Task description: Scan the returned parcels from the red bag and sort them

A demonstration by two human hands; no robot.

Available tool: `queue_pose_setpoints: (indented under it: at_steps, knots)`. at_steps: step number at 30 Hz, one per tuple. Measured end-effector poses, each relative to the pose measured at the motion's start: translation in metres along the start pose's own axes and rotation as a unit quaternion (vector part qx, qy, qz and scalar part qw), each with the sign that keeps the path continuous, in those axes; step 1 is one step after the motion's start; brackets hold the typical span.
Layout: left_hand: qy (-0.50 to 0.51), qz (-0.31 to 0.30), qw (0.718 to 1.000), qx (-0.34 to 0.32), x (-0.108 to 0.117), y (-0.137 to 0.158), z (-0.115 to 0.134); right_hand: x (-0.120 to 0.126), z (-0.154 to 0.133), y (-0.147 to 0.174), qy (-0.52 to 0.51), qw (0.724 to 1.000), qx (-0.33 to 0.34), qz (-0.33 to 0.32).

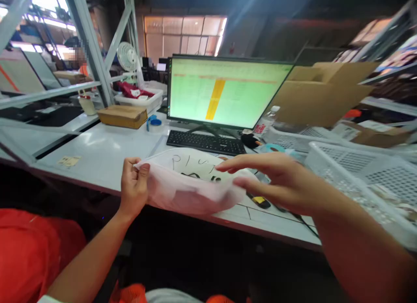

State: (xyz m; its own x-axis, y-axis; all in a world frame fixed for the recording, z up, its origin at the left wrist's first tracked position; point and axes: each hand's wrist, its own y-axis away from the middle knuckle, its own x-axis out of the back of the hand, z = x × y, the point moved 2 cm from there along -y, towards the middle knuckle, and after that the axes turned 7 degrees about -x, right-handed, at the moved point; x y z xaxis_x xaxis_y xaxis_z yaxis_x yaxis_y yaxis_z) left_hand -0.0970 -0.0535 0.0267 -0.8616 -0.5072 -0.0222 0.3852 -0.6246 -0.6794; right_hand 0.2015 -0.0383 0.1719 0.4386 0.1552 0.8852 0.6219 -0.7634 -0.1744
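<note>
A whitish, see-through plastic bag (192, 194) hangs over the front edge of the desk, its mouth gaping toward the monitor. My left hand (134, 185) pinches the bag's left corner between thumb and fingers. At the bag's right end, my right hand (273, 177) has its fingers stretched out and apart; whether they touch the plastic I cannot tell. Dark shapes show faintly through the bag, but I cannot make out what they are. Handwritten black marks are visible just behind the bag's near edge.
Behind the bag stand a black keyboard (205, 142) and a lit monitor (228, 92). A cardboard box (123, 116) and a blue tape roll (154, 123) are to the left. White plastic baskets (352, 168), a bottle (269, 118) and a large open carton (312, 96) crowd the right. A person (76, 51) is far left.
</note>
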Motion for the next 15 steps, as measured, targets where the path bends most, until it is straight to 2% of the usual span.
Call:
queue_pose_setpoints:
  at_steps: [3, 5, 8, 11, 13, 15]
  knots:
    - [0.014, 0.029, 0.998, 0.052, -0.008, -0.028, -0.022, 0.032, 0.047, 0.031, -0.019, 0.973, -0.113, 0.2]
    - [0.009, 0.023, 0.997, 0.074, -0.012, -0.042, -0.038, 0.034, 0.095, 0.052, 0.001, 0.946, -0.201, 0.256]
    - [0.003, 0.023, 0.994, 0.106, -0.017, -0.054, -0.061, 0.012, 0.174, 0.082, 0.025, 0.912, -0.312, 0.265]
    - [0.008, 0.035, 0.989, 0.142, -0.023, -0.058, -0.077, -0.02, 0.239, 0.113, 0.099, 0.879, -0.402, 0.238]
    - [0.012, 0.029, 0.985, 0.169, -0.026, -0.061, -0.079, -0.039, 0.269, 0.131, 0.146, 0.855, -0.448, 0.215]
    - [0.024, -0.031, 0.979, 0.201, -0.027, -0.064, -0.075, -0.054, 0.286, 0.143, 0.159, 0.844, -0.474, 0.193]
